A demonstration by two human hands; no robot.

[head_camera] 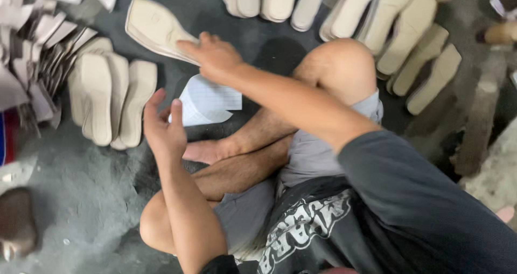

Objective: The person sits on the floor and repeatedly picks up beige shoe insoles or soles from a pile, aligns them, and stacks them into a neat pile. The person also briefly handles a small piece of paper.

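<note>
Now, right hand: the right hand [215,56] is reaching far and to the left, and its fingers are pinching the near end of a beige shoe sole [156,29], with the thumb on top.
Sole in the hand: it is being held above the dark floor [86,198], tilted, with its far end pointing up and left; it is not touching the other soles.
Left hand: the left hand [164,126] is hovering with the palm turned up and the fingers loosely spread, holding nothing; it is just beside a white lined paper [207,101] that is lying in front of the crossed legs [242,155].
Risk of slipping: I am judging that the grip is only at one end, so the sole could be tipping or sliding out of the fingers, because most of its length is hanging free.
Risk for the stack: the sole could be knocking the small stack of soles [110,99] at the left if it is coming down low, since this stack is standing on edge and leaning.
Risk for the paper: the paper is lying loose near the bare foot [202,151], so a move of the leg could be crumpling it.
Around, far side: a long row of soles [344,10] is lying along the far edge.
Around, left side: a pile of flat cut pieces [37,47] is lying beside the stack.
In the way: the raised knee [339,64] is standing between the right arm and the row at the far right.
</note>
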